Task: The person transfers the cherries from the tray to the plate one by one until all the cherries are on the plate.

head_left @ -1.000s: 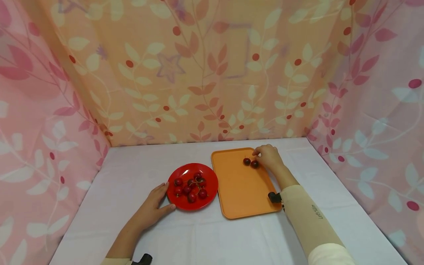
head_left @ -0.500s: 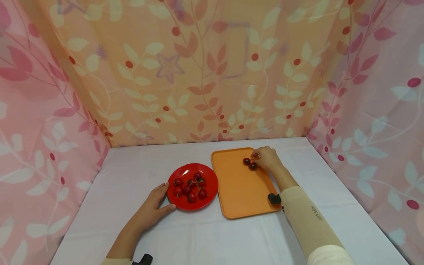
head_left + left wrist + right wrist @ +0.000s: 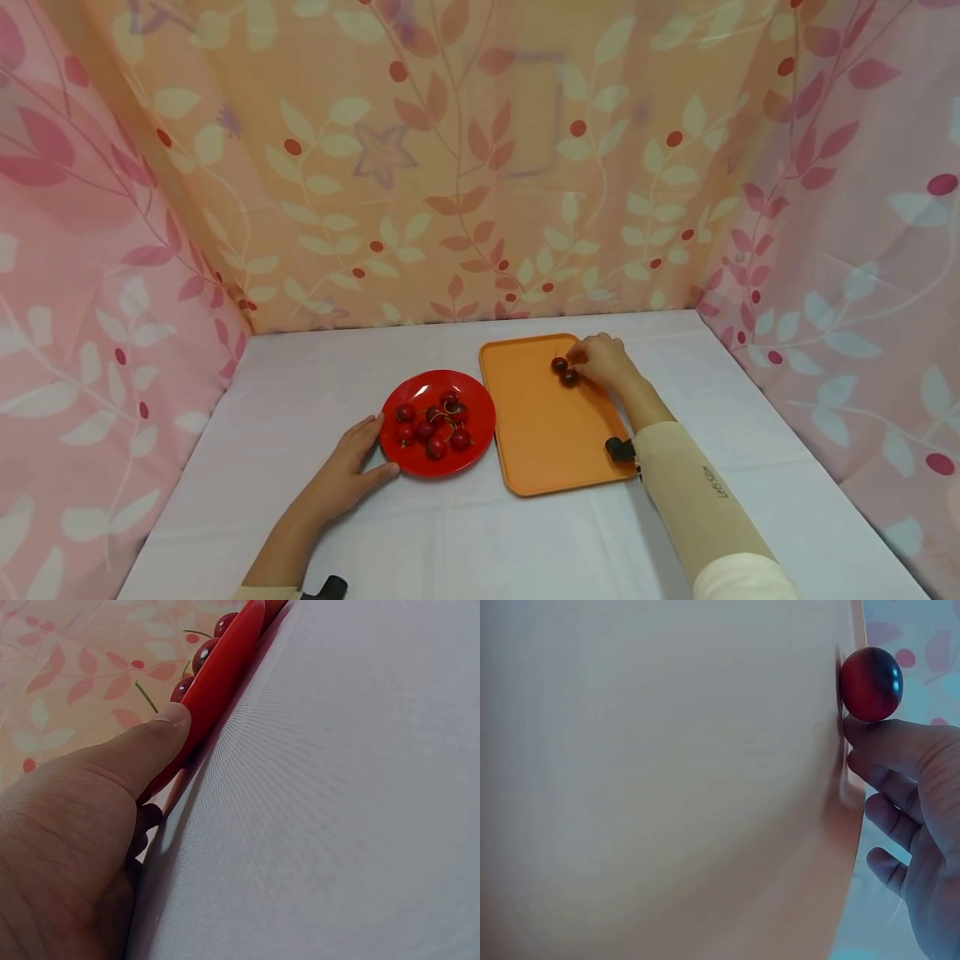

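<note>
A red plate [image 3: 480,427] bears several dark red cherries [image 3: 436,447] with thin stems. My left hand [image 3: 341,479] rests at the plate's left rim, thumb and fingers spread apart along it. In the left wrist view the thumb [image 3: 154,742] lies against the red rim. Over the far right part of an orange tray [image 3: 536,454], my right hand [image 3: 609,367] pinches at a cherry [image 3: 569,378], its thumb and forefinger brought together right beside the fruit [image 3: 870,684]. A second cherry [image 3: 558,364] lies just beyond it on the tray. The pinched stem is hidden.
The tray stands close against the plate's right side on a white tablecloth [image 3: 442,542]. A leaf-patterned orange curtain [image 3: 450,208] hangs behind the table, with pink curtains [image 3: 90,292] at both sides.
My right hand has shifted slightly left and nearer, and the cherry at its fingertips has moved the same way, to below the second cherry. The left hand and plate stay put.
</note>
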### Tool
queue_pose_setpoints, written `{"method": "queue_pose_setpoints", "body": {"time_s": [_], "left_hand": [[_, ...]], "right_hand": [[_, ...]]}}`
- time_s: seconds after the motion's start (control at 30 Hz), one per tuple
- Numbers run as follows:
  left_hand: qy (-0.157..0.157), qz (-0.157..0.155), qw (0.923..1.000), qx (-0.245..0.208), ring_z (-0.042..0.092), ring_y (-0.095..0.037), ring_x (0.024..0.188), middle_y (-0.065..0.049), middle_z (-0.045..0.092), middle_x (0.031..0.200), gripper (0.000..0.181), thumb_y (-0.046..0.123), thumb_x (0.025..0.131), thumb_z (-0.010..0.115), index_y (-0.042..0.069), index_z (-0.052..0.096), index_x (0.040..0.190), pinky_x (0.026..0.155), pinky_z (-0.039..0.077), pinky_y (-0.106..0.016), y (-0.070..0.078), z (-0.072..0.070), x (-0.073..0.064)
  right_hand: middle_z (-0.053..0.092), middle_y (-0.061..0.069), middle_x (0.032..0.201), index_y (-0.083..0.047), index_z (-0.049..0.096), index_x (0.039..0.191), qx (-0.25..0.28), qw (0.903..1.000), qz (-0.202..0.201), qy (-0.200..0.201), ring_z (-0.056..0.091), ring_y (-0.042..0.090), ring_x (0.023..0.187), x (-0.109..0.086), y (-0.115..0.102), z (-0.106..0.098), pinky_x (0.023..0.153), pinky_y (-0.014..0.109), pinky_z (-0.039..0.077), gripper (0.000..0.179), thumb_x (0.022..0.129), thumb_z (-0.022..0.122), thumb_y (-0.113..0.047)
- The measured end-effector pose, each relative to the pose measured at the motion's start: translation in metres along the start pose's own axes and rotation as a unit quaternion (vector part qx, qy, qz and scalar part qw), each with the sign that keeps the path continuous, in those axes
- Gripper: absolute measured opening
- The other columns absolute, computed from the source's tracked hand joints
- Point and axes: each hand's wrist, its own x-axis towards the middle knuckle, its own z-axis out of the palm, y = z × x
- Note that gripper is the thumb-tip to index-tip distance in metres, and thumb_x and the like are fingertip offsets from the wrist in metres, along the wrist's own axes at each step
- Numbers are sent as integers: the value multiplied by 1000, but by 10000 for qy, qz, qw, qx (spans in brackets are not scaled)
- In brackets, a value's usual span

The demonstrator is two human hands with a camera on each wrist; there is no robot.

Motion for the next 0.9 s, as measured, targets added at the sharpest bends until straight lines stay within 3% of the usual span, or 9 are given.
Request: {"method": "queue_pose_setpoints", "body": {"time_s": [0.9], "left_hand": [[-38,-76,9999,76,20,-33,156,-9,28,168,97,60,87,73,22,26,164,118,30,-66,-1,1,0]], "right_hand": [[76,0,89,-17,79,92,67,9998,142,82,59,32,96,-10,2,-1,89,52,36,6,94,75,-20]]}}
